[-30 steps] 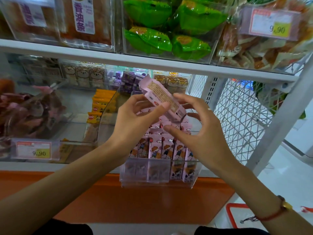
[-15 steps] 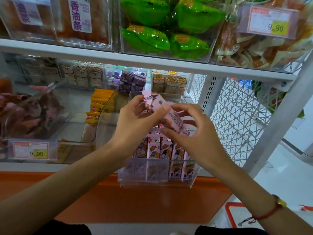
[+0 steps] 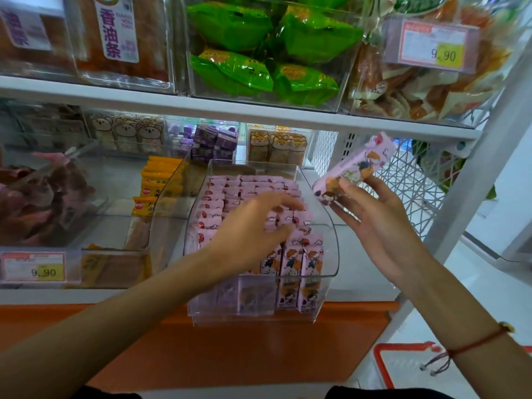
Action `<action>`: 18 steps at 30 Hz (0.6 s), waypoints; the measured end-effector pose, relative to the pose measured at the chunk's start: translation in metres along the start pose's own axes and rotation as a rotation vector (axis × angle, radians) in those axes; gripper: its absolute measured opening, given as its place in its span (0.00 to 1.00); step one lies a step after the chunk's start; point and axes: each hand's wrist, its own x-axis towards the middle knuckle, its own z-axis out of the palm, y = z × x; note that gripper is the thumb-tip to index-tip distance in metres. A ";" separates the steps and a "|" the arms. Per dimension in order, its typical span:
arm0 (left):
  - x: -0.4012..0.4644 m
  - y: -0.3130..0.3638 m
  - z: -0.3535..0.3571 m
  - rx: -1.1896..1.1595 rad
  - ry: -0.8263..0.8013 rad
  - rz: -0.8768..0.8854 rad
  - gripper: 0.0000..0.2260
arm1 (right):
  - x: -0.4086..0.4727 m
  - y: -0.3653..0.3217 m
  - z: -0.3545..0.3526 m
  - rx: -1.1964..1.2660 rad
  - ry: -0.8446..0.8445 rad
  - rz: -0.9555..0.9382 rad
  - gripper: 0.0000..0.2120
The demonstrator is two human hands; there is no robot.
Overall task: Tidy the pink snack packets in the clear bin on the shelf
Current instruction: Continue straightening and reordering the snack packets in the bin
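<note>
Pink film, printed with a cartoon figure, wraps the pink packet (image 3: 352, 170) held up in the right hand (image 3: 377, 223), to the right of the clear bin (image 3: 331, 234) and above its right wall; thumb and fingertips pinch the packet's lower end, the other fingers fairly straight, and the packet tilts up toward the far right. It looks light and slim, probably soft film over a stiffer bar, so slick to the touch and easily creased; I would hold it across the flat faces near the middle rather than by a crimped end, and squeeze gently.

The left hand (image 3: 253, 228) reaches over the bin with fingers spread and loosely bent, blurred, hovering at or on the tops of the packed rows; whether it has hold of one I cannot tell.

The bin sits at the near edge of the shelf (image 3: 86, 292) and holds rows of pink packets (image 3: 247, 191) standing upright, tight at the far end, looser at the near right corner; a gap there seems the likely slot for the raised one. To the left a neighbouring bin holds yellow packets (image 3: 161, 180); above, green packets (image 3: 259, 50) fill another clear box.
</note>
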 end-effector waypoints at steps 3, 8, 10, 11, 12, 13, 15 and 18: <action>0.003 -0.004 0.013 0.225 -0.126 0.121 0.17 | 0.003 0.004 -0.009 -0.093 0.009 0.014 0.12; 0.007 -0.007 0.027 0.355 -0.129 0.145 0.17 | 0.003 0.010 -0.009 -0.463 0.013 -0.194 0.28; 0.009 -0.008 0.028 0.343 -0.127 0.141 0.15 | 0.003 0.009 -0.009 -0.561 -0.042 -0.298 0.27; 0.009 -0.009 0.028 0.343 -0.130 0.140 0.14 | 0.004 0.009 -0.010 -0.620 -0.061 -0.338 0.26; 0.008 -0.010 0.028 0.341 -0.131 0.136 0.14 | 0.005 0.008 -0.009 -0.690 -0.078 -0.370 0.25; 0.007 -0.012 0.028 0.330 -0.125 0.129 0.14 | 0.006 0.007 -0.009 -0.754 -0.099 -0.396 0.24; 0.006 -0.014 0.027 0.293 -0.101 0.110 0.14 | 0.009 0.004 -0.009 -0.876 -0.153 -0.432 0.24; 0.004 -0.015 0.024 0.320 -0.072 0.101 0.15 | 0.013 -0.003 -0.004 -1.165 -0.275 -0.475 0.24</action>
